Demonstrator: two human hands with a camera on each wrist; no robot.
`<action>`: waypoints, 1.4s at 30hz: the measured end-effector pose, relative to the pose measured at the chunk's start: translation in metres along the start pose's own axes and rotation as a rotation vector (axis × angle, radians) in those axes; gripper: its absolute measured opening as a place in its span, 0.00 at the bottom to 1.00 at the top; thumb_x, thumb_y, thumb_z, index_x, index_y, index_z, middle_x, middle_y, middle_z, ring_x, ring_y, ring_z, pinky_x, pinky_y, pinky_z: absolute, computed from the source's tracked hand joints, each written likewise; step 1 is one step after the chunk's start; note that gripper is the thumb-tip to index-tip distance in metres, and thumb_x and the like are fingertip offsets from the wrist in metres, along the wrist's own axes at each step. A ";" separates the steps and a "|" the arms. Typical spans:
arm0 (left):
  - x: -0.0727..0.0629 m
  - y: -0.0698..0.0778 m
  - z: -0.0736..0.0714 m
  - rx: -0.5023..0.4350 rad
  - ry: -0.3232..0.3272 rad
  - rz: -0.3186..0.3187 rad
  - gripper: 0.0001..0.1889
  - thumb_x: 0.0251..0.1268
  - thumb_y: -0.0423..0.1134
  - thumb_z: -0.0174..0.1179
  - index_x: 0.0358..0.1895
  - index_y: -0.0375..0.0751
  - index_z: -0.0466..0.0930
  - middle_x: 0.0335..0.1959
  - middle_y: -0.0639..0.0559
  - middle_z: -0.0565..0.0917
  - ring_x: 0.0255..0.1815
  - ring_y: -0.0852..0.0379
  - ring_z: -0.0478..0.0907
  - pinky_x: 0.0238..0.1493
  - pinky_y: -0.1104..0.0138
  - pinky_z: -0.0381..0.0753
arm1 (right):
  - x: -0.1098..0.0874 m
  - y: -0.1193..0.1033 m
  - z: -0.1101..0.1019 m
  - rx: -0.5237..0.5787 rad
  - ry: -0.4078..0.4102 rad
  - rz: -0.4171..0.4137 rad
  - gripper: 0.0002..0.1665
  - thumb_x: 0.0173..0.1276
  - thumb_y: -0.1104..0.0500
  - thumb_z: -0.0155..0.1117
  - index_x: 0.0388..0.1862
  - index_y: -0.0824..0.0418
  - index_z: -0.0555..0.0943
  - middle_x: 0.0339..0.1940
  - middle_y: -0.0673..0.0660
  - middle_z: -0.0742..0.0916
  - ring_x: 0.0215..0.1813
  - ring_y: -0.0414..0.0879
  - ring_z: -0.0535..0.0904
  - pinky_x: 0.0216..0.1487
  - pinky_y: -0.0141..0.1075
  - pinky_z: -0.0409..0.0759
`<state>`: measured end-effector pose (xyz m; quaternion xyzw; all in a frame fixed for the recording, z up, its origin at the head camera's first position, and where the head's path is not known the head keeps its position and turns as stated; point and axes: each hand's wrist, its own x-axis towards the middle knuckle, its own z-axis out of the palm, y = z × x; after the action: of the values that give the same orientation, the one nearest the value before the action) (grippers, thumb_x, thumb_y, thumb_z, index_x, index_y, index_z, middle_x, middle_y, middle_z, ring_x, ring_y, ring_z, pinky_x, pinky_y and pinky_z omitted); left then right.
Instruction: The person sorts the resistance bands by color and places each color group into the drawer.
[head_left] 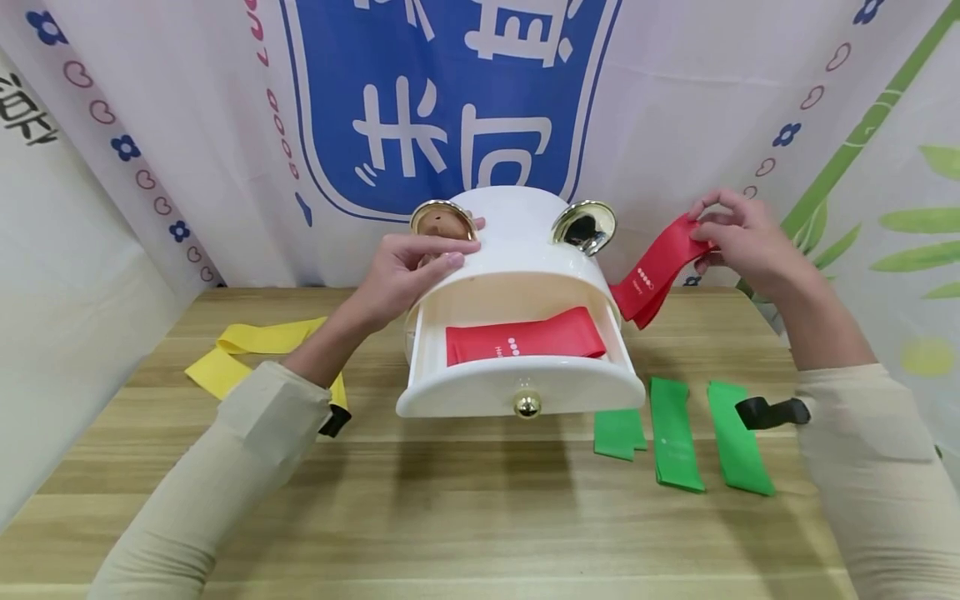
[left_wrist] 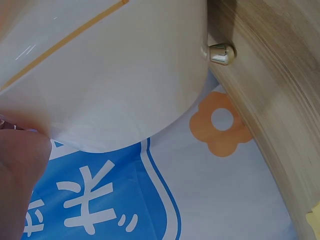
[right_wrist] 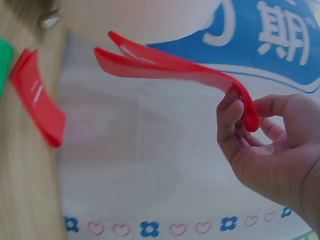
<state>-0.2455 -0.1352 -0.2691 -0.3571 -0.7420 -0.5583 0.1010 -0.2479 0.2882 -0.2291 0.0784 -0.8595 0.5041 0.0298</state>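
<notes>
A white box (head_left: 510, 217) with two gold-rimmed ears stands with its drawer (head_left: 517, 387) pulled out, a gold knob on the front. Inside the drawer lies a folded red resistance band (head_left: 517, 337). My left hand (head_left: 408, 271) rests on the box top beside the left gold ear (head_left: 442, 221), its index finger straight; some fingers are hidden behind the ear. To the right of the box, my right hand (head_left: 742, 237) pinches the end of another folded red resistance band (head_left: 660, 267) between thumb and fingers. The band's loose end points towards the box.
Several green bands (head_left: 675, 437) lie on the wooden table (head_left: 480, 517) at the front right. A yellow band (head_left: 262, 342) lies at left, partly behind my left forearm. Another red band (right_wrist: 39, 100) shows in the right wrist view. A printed curtain (head_left: 225, 125) hangs behind.
</notes>
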 end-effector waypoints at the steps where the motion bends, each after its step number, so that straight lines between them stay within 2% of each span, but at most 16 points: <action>1: 0.000 0.000 0.000 0.002 0.000 -0.002 0.14 0.71 0.29 0.61 0.56 0.31 0.86 0.19 0.45 0.78 0.19 0.54 0.61 0.21 0.69 0.61 | -0.002 -0.004 -0.001 0.026 0.003 -0.011 0.07 0.81 0.61 0.53 0.53 0.58 0.75 0.42 0.47 0.85 0.37 0.45 0.84 0.36 0.32 0.86; 6: 0.001 0.002 -0.001 0.002 -0.002 -0.005 0.14 0.72 0.29 0.60 0.56 0.30 0.86 0.23 0.48 0.83 0.18 0.54 0.60 0.20 0.69 0.62 | -0.011 -0.025 -0.003 0.222 0.039 -0.074 0.07 0.77 0.63 0.62 0.46 0.60 0.86 0.39 0.51 0.89 0.34 0.46 0.85 0.36 0.30 0.86; 11: 0.002 0.002 -0.002 -0.002 -0.002 -0.005 0.14 0.72 0.29 0.60 0.56 0.30 0.86 0.29 0.51 0.87 0.20 0.54 0.61 0.20 0.69 0.62 | -0.021 -0.046 -0.003 0.477 0.034 -0.232 0.07 0.70 0.71 0.68 0.44 0.68 0.89 0.38 0.57 0.91 0.30 0.47 0.85 0.31 0.30 0.85; 15: 0.002 0.003 -0.003 -0.001 -0.004 -0.009 0.14 0.72 0.29 0.60 0.56 0.30 0.86 0.31 0.52 0.88 0.20 0.54 0.61 0.20 0.69 0.62 | -0.025 -0.060 -0.002 0.606 -0.014 -0.378 0.09 0.68 0.78 0.63 0.45 0.77 0.86 0.40 0.63 0.91 0.31 0.49 0.85 0.29 0.31 0.85; 19: 0.002 0.003 -0.003 0.010 -0.001 -0.012 0.14 0.71 0.30 0.61 0.56 0.31 0.87 0.26 0.49 0.84 0.19 0.54 0.61 0.21 0.69 0.62 | -0.029 -0.070 0.000 0.705 -0.071 -0.492 0.11 0.69 0.82 0.55 0.46 0.84 0.83 0.37 0.68 0.90 0.27 0.53 0.84 0.28 0.33 0.84; 21: 0.001 0.004 -0.003 0.016 0.003 -0.016 0.14 0.72 0.30 0.61 0.56 0.31 0.87 0.24 0.46 0.83 0.19 0.54 0.61 0.21 0.69 0.62 | -0.030 -0.073 0.000 0.767 -0.129 -0.541 0.13 0.69 0.84 0.49 0.46 0.87 0.81 0.36 0.71 0.89 0.25 0.54 0.83 0.29 0.35 0.84; 23: 0.001 0.003 -0.003 0.016 -0.001 -0.019 0.14 0.72 0.30 0.61 0.56 0.32 0.87 0.32 0.44 0.87 0.21 0.54 0.64 0.21 0.69 0.61 | -0.031 -0.077 0.002 0.809 -0.178 -0.582 0.15 0.70 0.85 0.44 0.46 0.89 0.79 0.36 0.73 0.89 0.24 0.56 0.83 0.29 0.36 0.84; 26: 0.000 0.002 -0.002 0.005 -0.009 -0.021 0.14 0.72 0.30 0.60 0.57 0.32 0.86 0.53 0.43 0.89 0.23 0.55 0.66 0.21 0.70 0.61 | -0.032 -0.081 0.002 0.868 -0.259 -0.609 0.19 0.69 0.86 0.39 0.47 0.90 0.79 0.38 0.75 0.88 0.27 0.58 0.84 0.30 0.39 0.85; 27: 0.000 0.002 -0.002 0.002 -0.011 -0.021 0.14 0.72 0.30 0.60 0.57 0.32 0.86 0.59 0.44 0.87 0.23 0.55 0.67 0.20 0.70 0.61 | -0.033 -0.083 0.002 0.867 -0.269 -0.618 0.20 0.69 0.85 0.38 0.48 0.90 0.78 0.38 0.75 0.88 0.28 0.58 0.84 0.31 0.39 0.85; 28: 0.000 0.001 -0.002 -0.001 -0.010 -0.021 0.14 0.72 0.30 0.60 0.57 0.32 0.86 0.60 0.45 0.86 0.23 0.55 0.66 0.20 0.69 0.61 | -0.034 -0.085 0.004 0.868 -0.278 -0.626 0.20 0.69 0.85 0.38 0.49 0.90 0.78 0.39 0.75 0.88 0.28 0.59 0.84 0.31 0.39 0.85; 31: -0.001 0.000 -0.002 0.004 0.002 -0.024 0.14 0.72 0.31 0.60 0.56 0.32 0.87 0.50 0.49 0.90 0.21 0.54 0.63 0.21 0.69 0.60 | -0.036 -0.090 0.008 0.876 -0.305 -0.639 0.20 0.69 0.85 0.38 0.50 0.90 0.77 0.40 0.76 0.87 0.30 0.60 0.83 0.33 0.40 0.86; 34: -0.001 -0.001 -0.001 0.016 0.008 -0.022 0.14 0.72 0.31 0.61 0.56 0.32 0.87 0.32 0.50 0.88 0.18 0.53 0.61 0.20 0.69 0.61 | -0.038 -0.094 0.015 0.878 -0.330 -0.645 0.20 0.68 0.86 0.40 0.51 0.90 0.77 0.41 0.76 0.87 0.32 0.60 0.84 0.34 0.41 0.87; 37: -0.002 0.000 0.000 0.012 0.004 -0.016 0.14 0.72 0.30 0.60 0.56 0.32 0.87 0.39 0.47 0.90 0.17 0.53 0.60 0.20 0.69 0.62 | -0.039 -0.099 0.023 0.840 -0.359 -0.658 0.21 0.68 0.86 0.41 0.52 0.88 0.78 0.42 0.75 0.87 0.34 0.59 0.85 0.36 0.40 0.87; 39: -0.002 0.000 0.000 0.001 -0.001 -0.011 0.14 0.72 0.29 0.60 0.56 0.31 0.87 0.48 0.43 0.90 0.18 0.55 0.61 0.20 0.69 0.62 | -0.038 -0.102 0.030 0.809 -0.372 -0.664 0.21 0.67 0.85 0.41 0.53 0.86 0.79 0.43 0.74 0.87 0.35 0.58 0.85 0.37 0.39 0.87; 41: -0.001 0.000 0.000 -0.023 -0.013 -0.009 0.14 0.72 0.29 0.59 0.56 0.30 0.86 0.61 0.42 0.85 0.26 0.60 0.72 0.21 0.69 0.63 | -0.038 -0.105 0.037 0.784 -0.390 -0.669 0.22 0.67 0.85 0.42 0.53 0.85 0.80 0.44 0.73 0.87 0.35 0.57 0.84 0.37 0.38 0.87; 42: -0.001 0.000 0.000 -0.027 -0.016 -0.010 0.14 0.73 0.29 0.59 0.56 0.30 0.86 0.62 0.42 0.84 0.27 0.61 0.73 0.21 0.69 0.62 | -0.038 -0.107 0.041 0.767 -0.394 -0.671 0.22 0.67 0.85 0.42 0.53 0.84 0.81 0.45 0.73 0.87 0.35 0.57 0.84 0.37 0.37 0.87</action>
<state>-0.2447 -0.1352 -0.2697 -0.3592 -0.7370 -0.5658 0.0875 -0.1916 0.2054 -0.1620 0.4467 -0.5309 0.7201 -0.0034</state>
